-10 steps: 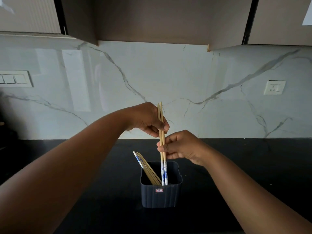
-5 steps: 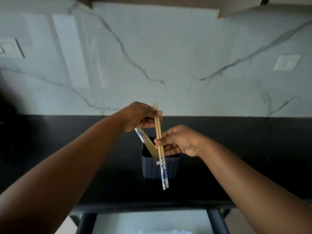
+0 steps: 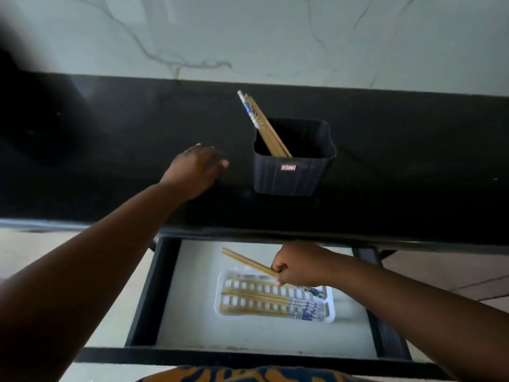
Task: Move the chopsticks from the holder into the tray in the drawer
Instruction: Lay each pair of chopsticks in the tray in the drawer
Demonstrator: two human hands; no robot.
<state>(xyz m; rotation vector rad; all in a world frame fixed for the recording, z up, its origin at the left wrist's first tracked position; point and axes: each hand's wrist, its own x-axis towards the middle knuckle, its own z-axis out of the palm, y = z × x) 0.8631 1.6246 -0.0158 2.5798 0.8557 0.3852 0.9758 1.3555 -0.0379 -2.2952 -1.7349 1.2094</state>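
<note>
- Head-camera view was directed downward over a black countertop (image 3: 110,161) with an open drawer (image 3: 148,293) below its front edge.
- A dark, ribbed holder (image 3: 292,175) was seen standing on the countertop, near the marble backsplash (image 3: 275,37).
- Several chopsticks in the holder (image 3: 264,128) were seen leaning to the left, their blue-and-white patterned ends pointing up and past the rim.
- The left hand (image 3: 195,169) was held over the countertop, just left of the holder and apart from it; its fingers were loosely curled and nothing was seen in it.
- The right hand (image 3: 297,267) was positioned inside the drawer opening, clenched around a pair of chopsticks (image 3: 248,261).
- The wooden ends of the held pair were pointed up and to the left, while the patterned ends were angled down to the right, over the white tray (image 3: 220,299).
- Whether the patterned tips were touching the tray could not be told, as that part was blurred.
- The slotted white tray was seen lying on the pale drawer floor, toward the right of centre.
- More chopsticks in the tray (image 3: 261,297) were laid lengthwise, with wooden ends to the left and patterned ends to the right.
- An orange-and-blue patterned garment (image 3: 248,374) was visible at the bottom edge.
</note>
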